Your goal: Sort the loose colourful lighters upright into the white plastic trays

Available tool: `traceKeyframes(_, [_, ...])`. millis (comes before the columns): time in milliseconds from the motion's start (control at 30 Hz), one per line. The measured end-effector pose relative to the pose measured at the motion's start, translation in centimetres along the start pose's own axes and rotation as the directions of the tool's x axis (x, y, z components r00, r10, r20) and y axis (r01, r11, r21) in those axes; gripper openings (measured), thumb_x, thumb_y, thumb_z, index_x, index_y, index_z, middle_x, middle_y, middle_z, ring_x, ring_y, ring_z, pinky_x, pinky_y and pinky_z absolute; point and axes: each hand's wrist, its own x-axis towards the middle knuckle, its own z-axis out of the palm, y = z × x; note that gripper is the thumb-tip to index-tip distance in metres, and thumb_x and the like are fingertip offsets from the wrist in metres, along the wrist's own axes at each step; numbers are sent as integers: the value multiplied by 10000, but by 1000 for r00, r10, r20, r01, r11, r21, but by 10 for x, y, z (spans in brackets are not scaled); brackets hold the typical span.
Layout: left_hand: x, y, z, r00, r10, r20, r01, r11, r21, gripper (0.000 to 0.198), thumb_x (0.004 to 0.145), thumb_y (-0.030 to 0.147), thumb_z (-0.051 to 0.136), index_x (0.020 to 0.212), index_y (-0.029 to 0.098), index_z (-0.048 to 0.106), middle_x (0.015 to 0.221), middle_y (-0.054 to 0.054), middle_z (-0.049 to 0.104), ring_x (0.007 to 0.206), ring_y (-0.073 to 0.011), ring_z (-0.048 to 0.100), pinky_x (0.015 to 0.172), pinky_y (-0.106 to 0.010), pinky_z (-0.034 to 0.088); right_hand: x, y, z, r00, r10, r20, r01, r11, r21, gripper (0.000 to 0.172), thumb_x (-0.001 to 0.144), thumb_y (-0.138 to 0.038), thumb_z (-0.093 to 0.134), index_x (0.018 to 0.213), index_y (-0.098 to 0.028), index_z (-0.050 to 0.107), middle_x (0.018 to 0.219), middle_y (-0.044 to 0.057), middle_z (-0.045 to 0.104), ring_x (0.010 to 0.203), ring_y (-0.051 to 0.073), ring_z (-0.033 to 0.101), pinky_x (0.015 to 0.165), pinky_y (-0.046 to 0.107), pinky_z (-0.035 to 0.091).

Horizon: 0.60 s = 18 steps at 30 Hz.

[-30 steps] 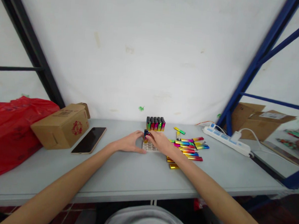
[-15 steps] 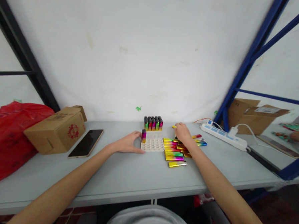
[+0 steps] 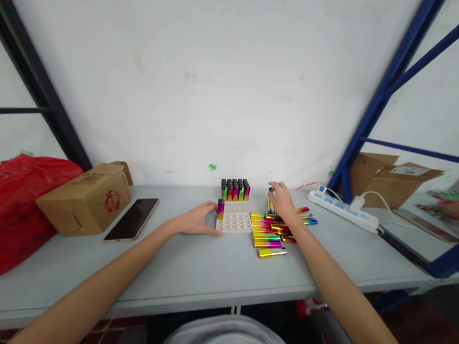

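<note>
My left hand [image 3: 198, 219] grips the left end of a white tray [image 3: 234, 230] with rows of round holes, thumb at the front corner, fingers farther back. One purple-and-yellow lighter [image 3: 221, 209] stands upright in the tray's left side, beside my fingers. My right hand [image 3: 283, 199] is closed on a lighter [image 3: 270, 190] with a dark top, held near upright above the back of a pile; my fingers hide much of it. Below my right hand and wrist, many shiny multicoloured lighters [image 3: 266, 236] lie flat, right of the tray.
Behind the tray stands a block of upright black-topped lighters [image 3: 235, 191] in a white holder. To the left are a phone [image 3: 132, 221], a cardboard box [image 3: 85, 200] and a red bag [image 3: 15, 212]. A power strip [image 3: 343, 209] lies right; another person's hand [image 3: 456, 209] is beyond the blue frame.
My right hand has lifted slightly, and a lighter's dark top now shows at its fingertips, where a yellow end showed before. My left hand and the tray stay in place.
</note>
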Motion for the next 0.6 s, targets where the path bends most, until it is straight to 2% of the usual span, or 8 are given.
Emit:
traceKeyframes(67, [0,0,0,1000,12,-7,-12,1000,-5,854,738,705,840,1369,179,601,1449,-151,615,1335,-376,594,1169,-466,458,-1,-10,7,996,6,-89,20,960,280,474,903,-181,601,1377,-168,618,1090,116,691,1051,267,687,1027,451,539])
traceKeyframes(100, [0,-1,1,1000,16,-12,-16,1000,-9,846,735,700,844,1358,178,610,1441,-151,619,1325,-378,599,1160,-470,464,-3,-17,11,994,46,-95,-2,905,424,522,911,-241,616,1429,-187,569,1087,96,675,1009,254,700,1002,457,556])
traceKeyframes(200, [1,-2,2,1000,17,-23,-17,1000,-23,842,718,687,867,1339,171,628,1419,-155,633,1302,-386,610,1137,-474,477,-13,-43,19,988,150,29,-116,615,780,719,917,-430,659,1567,-295,384,1164,51,603,917,204,744,941,441,597])
traceKeyframes(267, [1,-2,2,999,29,-24,-30,999,-28,828,726,682,869,1338,178,631,1410,-149,639,1290,-377,614,1132,-466,478,-21,-60,19,983,130,130,-174,433,884,801,883,-501,709,1582,-367,340,1176,26,578,898,192,760,906,424,615])
traceKeyframes(300, [0,-2,2,999,39,-25,-40,999,-31,819,733,680,867,1341,184,631,1408,-145,640,1285,-370,616,1131,-462,477,-25,-67,18,981,106,165,-193,383,903,823,861,-516,738,1574,-378,352,1161,17,584,887,190,760,887,413,621])
traceKeyframes(367, [0,-1,1,998,54,-27,-55,998,-40,816,740,672,867,1356,196,623,1412,-140,638,1285,-360,613,1139,-464,472,-32,-80,14,978,52,201,-206,370,906,788,824,-517,787,1517,-336,459,1103,11,620,852,182,744,863,389,617])
traceKeyframes(467, [0,0,1,999,41,-25,-42,997,-57,841,725,659,880,1374,193,617,1421,-148,632,1297,-369,605,1157,-487,461,-39,-92,9,969,-34,246,-204,456,866,564,806,-506,813,1270,-217,678,959,10,672,793,163,690,840,345,578])
traceKeyframes(600, [1,0,2,1000,8,-13,-8,999,-44,867,708,662,886,1366,163,622,1413,-170,627,1312,-395,595,1171,-501,452,-47,-102,12,948,-85,308,-225,506,833,442,821,-565,792,1018,-177,713,775,-6,672,709,152,632,751,303,528])
